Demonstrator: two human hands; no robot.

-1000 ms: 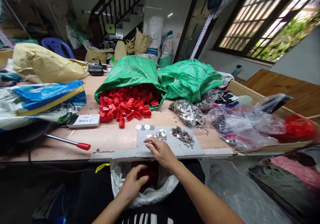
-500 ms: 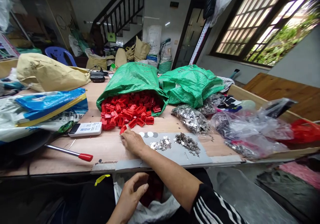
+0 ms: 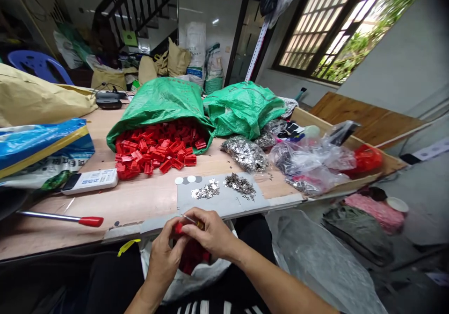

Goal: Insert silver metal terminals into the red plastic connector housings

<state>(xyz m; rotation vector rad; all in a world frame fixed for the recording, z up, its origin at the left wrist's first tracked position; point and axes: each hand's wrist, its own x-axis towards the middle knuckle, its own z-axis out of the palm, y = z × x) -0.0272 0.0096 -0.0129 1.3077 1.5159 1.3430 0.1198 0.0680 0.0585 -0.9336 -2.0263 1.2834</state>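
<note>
Above a white bag (image 3: 206, 279) at the table's front edge, my two hands are close together. My left hand (image 3: 164, 246) is closed on a small red plastic part (image 3: 179, 228), mostly hidden by the fingers. In my right hand (image 3: 213, 232) is what looks like a small screwdriver (image 3: 197, 223), with a thin metal shaft and yellowish handle; its fingertips also meet the red part. More red pieces (image 3: 191, 258) lie inside the white bag. Beyond my hands, small metal parts (image 3: 206, 190) sit in two heaps on a grey sheet (image 3: 224, 205).
A green sack (image 3: 157, 101) spills red plastic parts (image 3: 154, 150) onto the table. To its right are another green sack (image 3: 245, 108) and a clear bag of metal parts (image 3: 245, 153). A white device (image 3: 94, 181) and a red-tipped lever (image 3: 89, 221) are at left.
My right hand has come back from the edge of the red pile to meet my left hand over the white bag. The view has turned toward the right.
</note>
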